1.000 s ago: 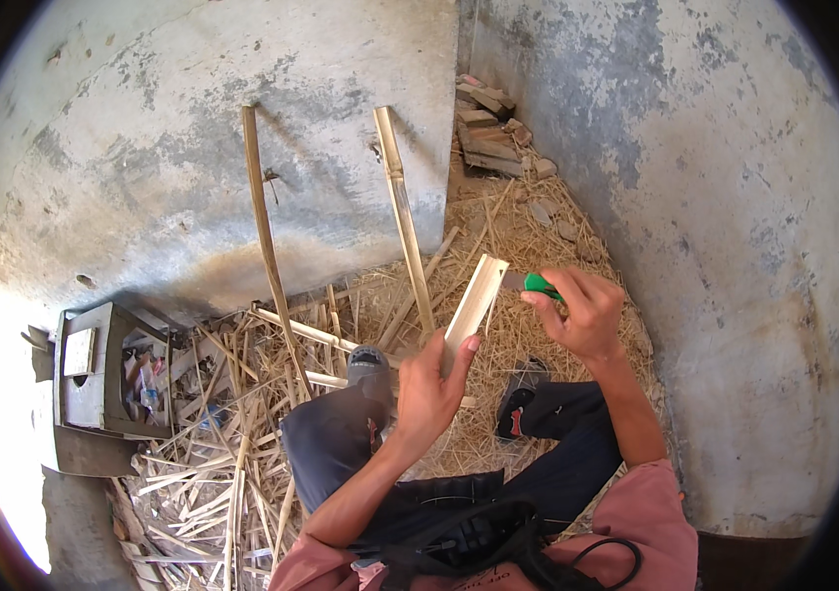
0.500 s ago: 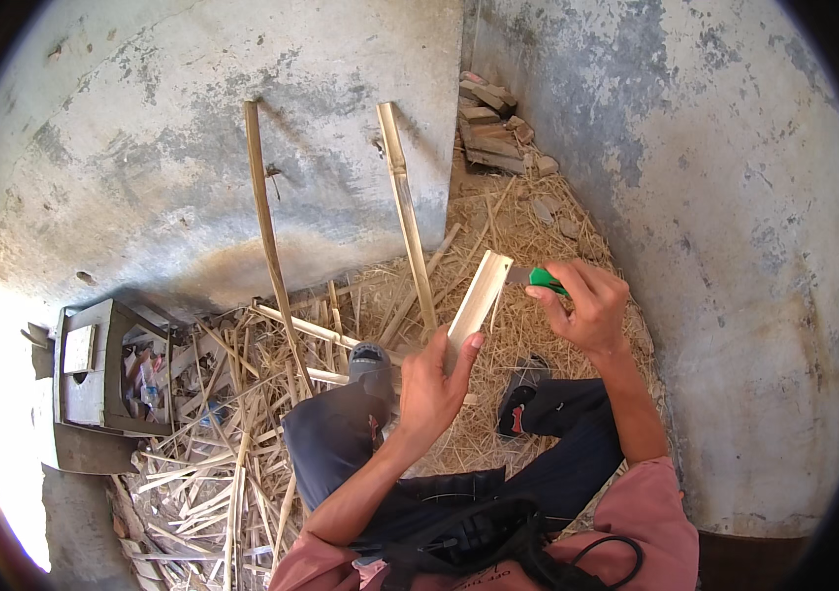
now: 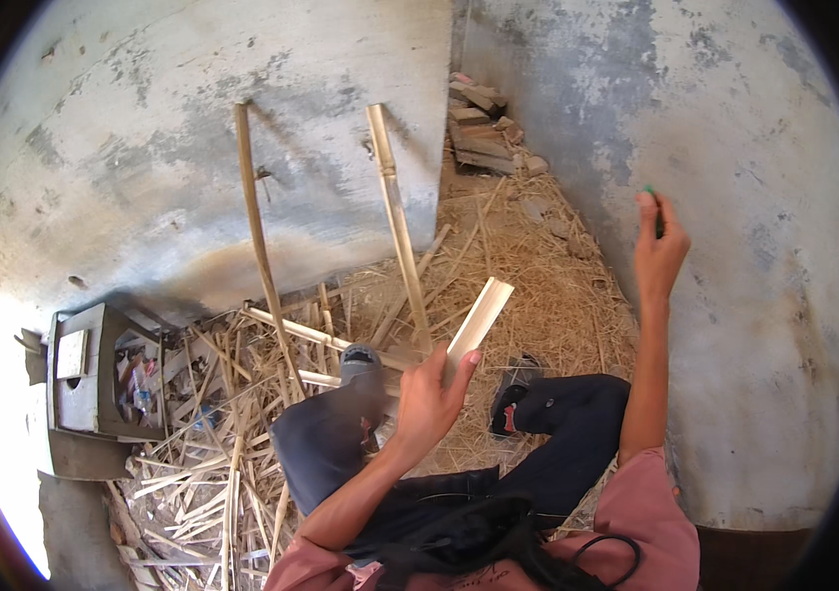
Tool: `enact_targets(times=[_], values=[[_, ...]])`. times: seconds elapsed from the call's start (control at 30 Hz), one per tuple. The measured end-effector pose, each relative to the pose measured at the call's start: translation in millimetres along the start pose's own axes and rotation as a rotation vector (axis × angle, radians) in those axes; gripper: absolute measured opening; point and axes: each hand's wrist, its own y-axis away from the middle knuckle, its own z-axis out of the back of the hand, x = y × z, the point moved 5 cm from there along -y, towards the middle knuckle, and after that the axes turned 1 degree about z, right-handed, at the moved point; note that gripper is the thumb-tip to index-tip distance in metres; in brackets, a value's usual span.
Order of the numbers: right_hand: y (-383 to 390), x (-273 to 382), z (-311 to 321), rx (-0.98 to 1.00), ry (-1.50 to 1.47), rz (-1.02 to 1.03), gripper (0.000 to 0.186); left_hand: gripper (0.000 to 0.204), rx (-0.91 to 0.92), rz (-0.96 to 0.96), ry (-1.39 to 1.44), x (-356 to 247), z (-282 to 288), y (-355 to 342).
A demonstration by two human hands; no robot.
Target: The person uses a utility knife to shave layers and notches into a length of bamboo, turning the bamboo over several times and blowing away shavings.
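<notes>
Head view of a seated person in the corner of a room. Two plastered walls, grey and stained, meet at the upper middle of the frame; the right-hand wall runs down the right side. The floor between them is covered with straw and shavings, and a heap of split cane strips lies to the left of the person's legs. Two long cane poles lean against the left wall: the thinner left pole and the thicker right pole, standing near each other but apart. A grey box with an open compartment holding small items stands at the far left, beside the heap. A stack of broken wood or bricks lies in the corner. The person's legs, in dark trousers, stretch forward, with a sandal on the right foot. The left hand is closed around the lower end of a short, pale cane slat, which tilts up and to the right over the knees, above the straw. The right hand is raised well apart from the slat, close to the right-hand wall, its fingers pinched on a small green object, of which only a tip shows; what it is cannot be told.
</notes>
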Motion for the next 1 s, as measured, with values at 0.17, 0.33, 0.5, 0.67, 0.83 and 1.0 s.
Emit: enact_targets(times=[0.17, 0.33, 0.5, 0.67, 0.83, 1.0], values=[[22, 12, -12, 0.27, -0.118, -0.035, 0.041, 0.042, -0.036, -0.03, -0.023, 4, -4, -11], [69, 80, -43, 0.458, -0.331, 0.385, 0.033, 0.04, -0.043, -0.019, 0.029, -9, 3, -14], [89, 104, -41, 0.561, -0.366, 0.481, 0.031, 0.041, -0.022, 0.03, -0.017, -3, 8, -16], [103, 113, -44, 0.577, -0.318, 0.575, 0.029, 0.041, -0.072, -0.057, -0.008, -3, 5, -17], [109, 111, -48, 0.6, -0.324, 0.533, 0.029, 0.04, -0.09, -0.06, -0.025, -5, 7, -16], [109, 110, -49, 0.594, -0.369, 0.496, 0.027, 0.038, -0.091, -0.038, -0.018, -11, 10, -17]])
